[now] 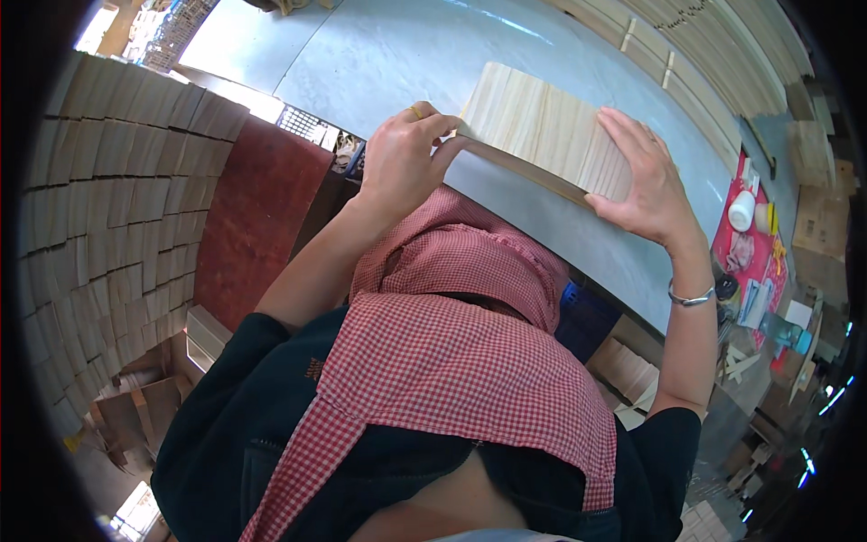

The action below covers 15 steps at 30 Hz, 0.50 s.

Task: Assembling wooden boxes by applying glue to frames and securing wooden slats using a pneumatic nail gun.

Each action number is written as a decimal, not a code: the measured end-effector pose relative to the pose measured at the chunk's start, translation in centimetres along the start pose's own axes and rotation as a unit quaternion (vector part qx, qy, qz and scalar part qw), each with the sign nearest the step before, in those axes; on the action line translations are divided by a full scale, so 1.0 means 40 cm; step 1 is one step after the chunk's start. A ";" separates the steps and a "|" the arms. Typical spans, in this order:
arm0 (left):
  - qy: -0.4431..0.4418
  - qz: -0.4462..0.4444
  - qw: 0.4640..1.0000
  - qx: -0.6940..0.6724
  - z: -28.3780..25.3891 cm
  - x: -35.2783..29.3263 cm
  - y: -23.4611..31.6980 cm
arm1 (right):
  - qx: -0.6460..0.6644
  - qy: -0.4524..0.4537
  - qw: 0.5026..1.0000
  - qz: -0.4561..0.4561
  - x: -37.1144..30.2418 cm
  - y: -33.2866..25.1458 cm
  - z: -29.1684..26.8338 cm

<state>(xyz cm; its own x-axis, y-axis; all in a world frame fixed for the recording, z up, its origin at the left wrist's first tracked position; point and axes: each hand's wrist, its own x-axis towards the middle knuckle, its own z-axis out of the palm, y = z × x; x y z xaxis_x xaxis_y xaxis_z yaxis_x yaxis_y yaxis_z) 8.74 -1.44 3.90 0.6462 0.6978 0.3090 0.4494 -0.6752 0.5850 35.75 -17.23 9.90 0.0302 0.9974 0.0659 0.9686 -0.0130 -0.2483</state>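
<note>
Wooden block [546, 126] sits at 1 o'clock over the pale bench [370, 68], left grip [400, 155] pinching its 9 o'clock corner, right grip [647, 185] spanning its 4 o'clock end, presumably so neither end tips.

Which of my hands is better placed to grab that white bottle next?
Probably your right hand: it's the closer one to the white bottle, though it would have to let go of the wooden piece. Your left hand is at the piece's opposite end, farther away.
</note>
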 end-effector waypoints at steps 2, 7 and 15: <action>-0.006 0.002 1.000 0.002 0.000 0.003 0.003 | 0.002 0.000 1.000 0.001 -0.002 0.005 0.006; -0.013 0.004 1.000 0.007 -0.002 0.006 0.004 | -0.005 0.000 1.000 -0.012 -0.001 0.010 0.021; -0.022 -0.004 1.000 -0.001 -0.006 0.014 0.023 | 0.006 -0.020 1.000 0.004 -0.001 0.005 0.019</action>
<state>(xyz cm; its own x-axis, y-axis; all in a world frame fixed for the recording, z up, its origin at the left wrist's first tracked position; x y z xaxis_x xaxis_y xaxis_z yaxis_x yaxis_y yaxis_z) 9.37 -1.62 4.80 0.6694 0.6922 0.2699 0.4538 -0.6686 0.5891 35.75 -17.22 9.11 0.0269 0.9993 0.0248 0.9656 -0.0195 -0.2594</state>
